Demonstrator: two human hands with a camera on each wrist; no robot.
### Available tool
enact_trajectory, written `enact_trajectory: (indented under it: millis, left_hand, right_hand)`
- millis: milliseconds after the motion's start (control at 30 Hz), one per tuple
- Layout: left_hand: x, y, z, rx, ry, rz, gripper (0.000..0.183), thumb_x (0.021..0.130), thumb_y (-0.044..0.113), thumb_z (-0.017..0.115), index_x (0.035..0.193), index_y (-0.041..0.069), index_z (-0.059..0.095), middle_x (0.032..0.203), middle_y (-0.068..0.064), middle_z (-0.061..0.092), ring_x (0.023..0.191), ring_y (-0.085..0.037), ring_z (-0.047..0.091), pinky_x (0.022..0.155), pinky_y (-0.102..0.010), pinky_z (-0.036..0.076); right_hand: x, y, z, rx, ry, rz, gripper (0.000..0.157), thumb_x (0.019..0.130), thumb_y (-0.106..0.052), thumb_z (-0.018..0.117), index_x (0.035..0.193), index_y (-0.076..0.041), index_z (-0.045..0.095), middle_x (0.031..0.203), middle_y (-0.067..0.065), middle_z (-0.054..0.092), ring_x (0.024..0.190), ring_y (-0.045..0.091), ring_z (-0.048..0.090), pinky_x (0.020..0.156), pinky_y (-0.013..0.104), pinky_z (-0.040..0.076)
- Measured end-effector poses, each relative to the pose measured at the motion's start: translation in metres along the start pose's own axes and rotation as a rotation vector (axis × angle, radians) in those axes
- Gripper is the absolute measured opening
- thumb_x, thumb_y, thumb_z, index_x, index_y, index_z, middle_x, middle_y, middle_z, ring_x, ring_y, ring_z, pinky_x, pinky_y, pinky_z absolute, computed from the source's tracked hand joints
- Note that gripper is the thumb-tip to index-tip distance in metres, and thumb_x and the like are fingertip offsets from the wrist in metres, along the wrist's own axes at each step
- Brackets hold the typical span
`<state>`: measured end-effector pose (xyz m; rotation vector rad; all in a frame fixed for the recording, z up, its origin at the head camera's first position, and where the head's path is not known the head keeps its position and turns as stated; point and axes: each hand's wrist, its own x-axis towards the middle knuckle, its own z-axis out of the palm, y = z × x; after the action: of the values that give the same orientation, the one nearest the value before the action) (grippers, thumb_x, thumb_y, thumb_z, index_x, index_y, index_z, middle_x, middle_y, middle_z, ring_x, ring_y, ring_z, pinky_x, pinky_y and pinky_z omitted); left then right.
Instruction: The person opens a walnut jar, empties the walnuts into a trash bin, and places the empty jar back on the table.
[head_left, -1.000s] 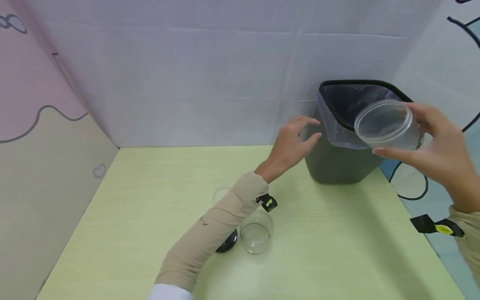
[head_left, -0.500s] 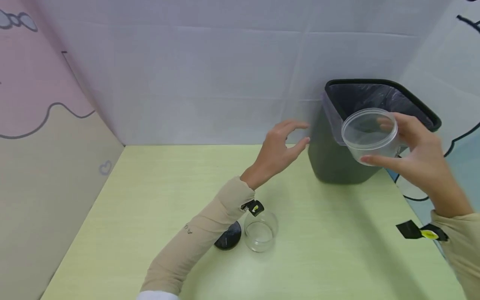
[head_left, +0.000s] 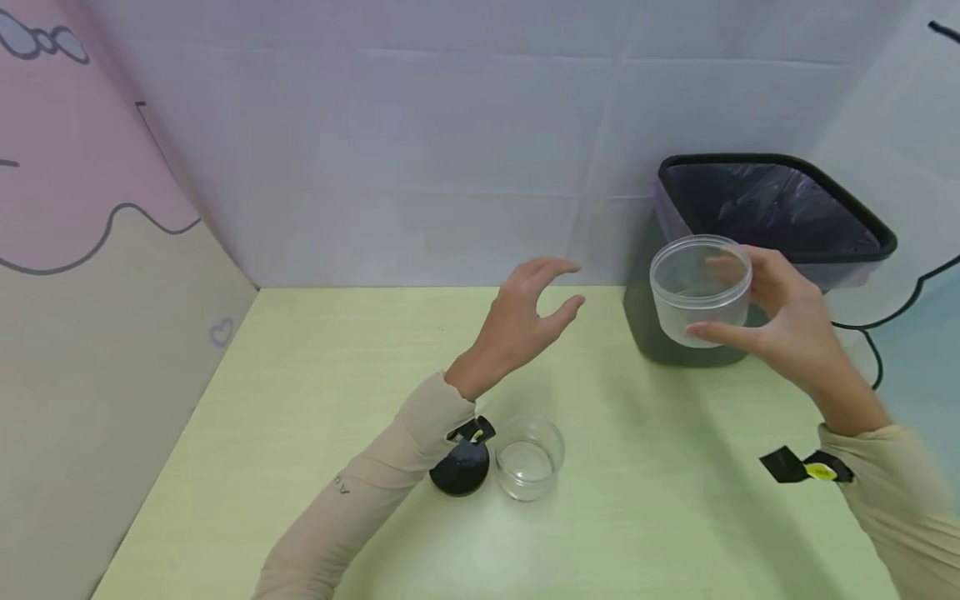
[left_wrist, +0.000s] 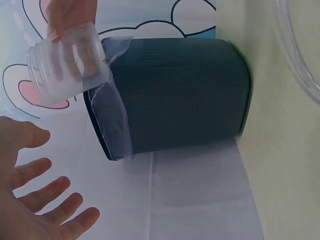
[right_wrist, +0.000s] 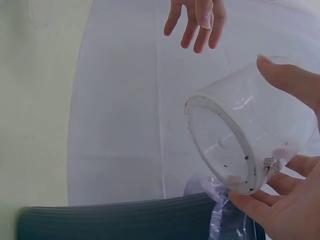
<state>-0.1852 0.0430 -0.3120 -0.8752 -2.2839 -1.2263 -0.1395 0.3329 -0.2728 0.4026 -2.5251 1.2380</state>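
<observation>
My right hand [head_left: 787, 321] grips a clear plastic jar [head_left: 701, 292] between thumb and fingers, in front of the bin and above the table. Its mouth faces up and toward me, and no lid is on it. Dark specks and a small patch of residue mark the jar's base and lower wall [right_wrist: 270, 167] in the right wrist view. My left hand [head_left: 517, 321] hangs in the air left of the jar, fingers and thumb spread apart in a loose curve, holding nothing. Both hands also appear in the left wrist view, with the jar [left_wrist: 70, 62] tilted beside the bin.
A dark grey bin [head_left: 780, 250] lined with a thin purplish bag stands at the table's back right. On the pale table [head_left: 637, 517] sit a second clear jar [head_left: 529, 458] and a round black object [head_left: 461, 468], partly under my left forearm. A cloth backdrop [head_left: 420, 167] rises behind.
My right hand has brought the jar left and down, away from the bin's opening. My left hand has drawn back left and slightly down. The view has shifted slightly.
</observation>
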Motion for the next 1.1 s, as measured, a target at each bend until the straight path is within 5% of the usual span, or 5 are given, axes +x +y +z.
enact_trajectory:
  millis: [567,867,1100]
  left_hand:
    - [-0.045,-0.014,-0.015,0.13,-0.105,-0.059,0.053,0.089,0.038,0.063,0.136,0.018,0.05,0.138,0.001,0.047,0.129,-0.013,0.039,0.095,-0.038,0.044]
    - [-0.068,-0.02,-0.022,0.15,-0.082,-0.055,0.051,0.088,0.037,0.064,0.133,0.016,0.053,0.134,-0.001,0.049,0.126,-0.014,0.041,0.095,-0.037,0.044]
    - [-0.081,-0.023,-0.03,0.156,-0.067,-0.088,0.049,0.087,0.036,0.065,0.131,0.016,0.055,0.132,0.0,0.05,0.125,-0.014,0.041,0.096,-0.038,0.043]
  right_hand:
    - [-0.003,0.017,0.045,0.097,-0.103,0.04,0.091,0.069,-0.002,0.083,0.144,-0.021,0.035,0.134,0.004,0.045,0.126,0.014,0.041,0.096,0.02,0.033]
    - [-0.002,0.032,0.07,0.23,-0.14,0.014,0.086,0.068,0.003,0.082,0.14,-0.013,0.039,0.13,0.005,0.047,0.119,0.013,0.046,0.093,0.014,0.035]
    - [-0.004,0.038,0.091,0.264,-0.159,0.023,0.084,0.066,-0.001,0.085,0.137,-0.011,0.042,0.129,0.011,0.05,0.116,0.027,0.048,0.091,0.019,0.038]
